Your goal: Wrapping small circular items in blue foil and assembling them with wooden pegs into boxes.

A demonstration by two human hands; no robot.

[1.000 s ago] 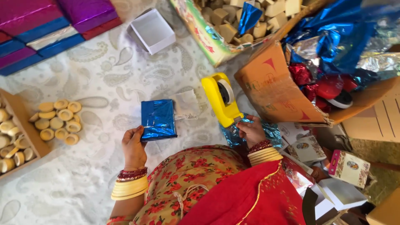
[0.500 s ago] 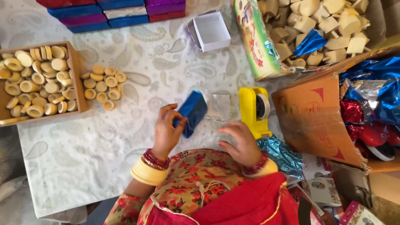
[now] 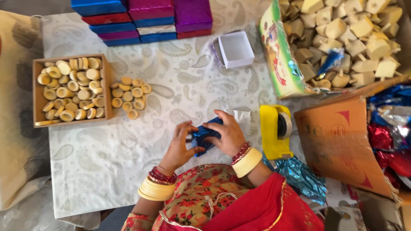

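Both hands, the left hand point(image 3: 180, 147) and the right hand point(image 3: 227, 134), grasp the blue foil-wrapped box point(image 3: 204, 136) just left of the yellow tape dispenser point(image 3: 274, 130). The step in hand seems to be folding the foil; the next move likely calls for tape.

Between the fingers point(image 3: 222, 128) of both hands sits a blue box point(image 3: 204, 137) in glossy, crinkled foil. Just right of them stands a smooth yellow plastic tape dispenser point(image 3: 274, 132); beneath lies a matt printed cloth point(image 3: 171, 85). Left, a rough wooden tray point(image 3: 37, 102).
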